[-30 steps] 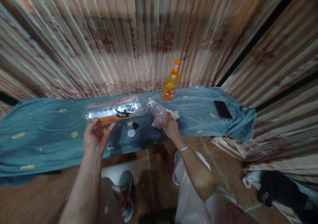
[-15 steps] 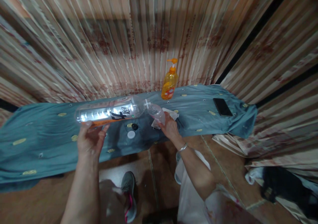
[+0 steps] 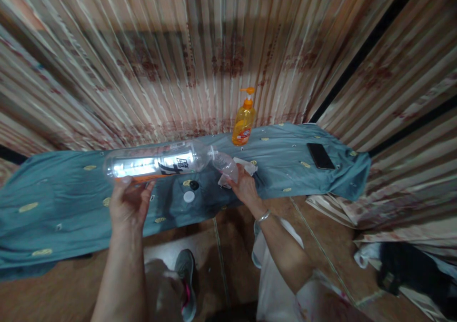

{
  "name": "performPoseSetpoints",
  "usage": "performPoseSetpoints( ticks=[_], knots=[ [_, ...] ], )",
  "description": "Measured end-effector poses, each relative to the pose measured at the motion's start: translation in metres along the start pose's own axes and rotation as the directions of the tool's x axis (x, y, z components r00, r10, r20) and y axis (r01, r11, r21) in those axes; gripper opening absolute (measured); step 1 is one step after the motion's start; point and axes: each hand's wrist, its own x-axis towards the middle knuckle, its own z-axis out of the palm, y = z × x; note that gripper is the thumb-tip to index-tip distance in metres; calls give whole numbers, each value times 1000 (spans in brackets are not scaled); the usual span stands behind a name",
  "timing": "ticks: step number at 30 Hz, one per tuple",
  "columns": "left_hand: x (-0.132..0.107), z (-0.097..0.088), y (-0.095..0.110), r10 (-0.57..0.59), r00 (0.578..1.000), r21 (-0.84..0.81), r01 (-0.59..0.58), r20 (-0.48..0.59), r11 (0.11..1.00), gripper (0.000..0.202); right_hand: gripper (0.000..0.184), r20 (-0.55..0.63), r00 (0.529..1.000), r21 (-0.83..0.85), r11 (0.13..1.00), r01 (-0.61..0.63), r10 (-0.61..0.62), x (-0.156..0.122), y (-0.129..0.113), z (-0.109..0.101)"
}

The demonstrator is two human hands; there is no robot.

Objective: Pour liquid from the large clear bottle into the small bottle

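My left hand (image 3: pixel 130 200) supports a large clear plastic bottle (image 3: pixel 150 162) from below near its base, fingers bent against its side. The bottle lies almost level above the cloth, its silver and orange label facing me and its neck to the right. In my right hand (image 3: pixel 244 184) is a small clear plastic bottle (image 3: pixel 226 165), tilted, its narrow end meeting the large bottle's mouth. Whether one neck sits inside the other, I cannot tell. Beneath them, a white cap (image 3: pixel 189 196) and a black cap (image 3: pixel 193 185) rest on the cloth. Crumpled white tissue (image 3: pixel 251 165) shows behind my right hand.
A blue-green patterned cloth (image 3: pixel 78 217) covers the long narrow table. Towards the back stands an orange pump bottle (image 3: pixel 243 124). A black phone (image 3: pixel 320 155) lies at the right end. Striped curtains (image 3: pixel 160 74) hang close behind and at the right side.
The large bottle's base end has shifted slightly left, with my left hand. The two necks still meet. The whole view has moved slightly.
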Motion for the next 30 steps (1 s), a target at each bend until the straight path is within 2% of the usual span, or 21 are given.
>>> performPoseSetpoints(
  ticks=[17,30],
  knots=[
    [-5,10,3,38,999,-4,-38,-33,999,30,58,-33,999,7,1000,24,-24,-2,5,5],
    [-8,18,3,61,997,-65,-65,-55,996,28,56,2,1000,13,1000,3,-3,-1,1,0]
  ],
)
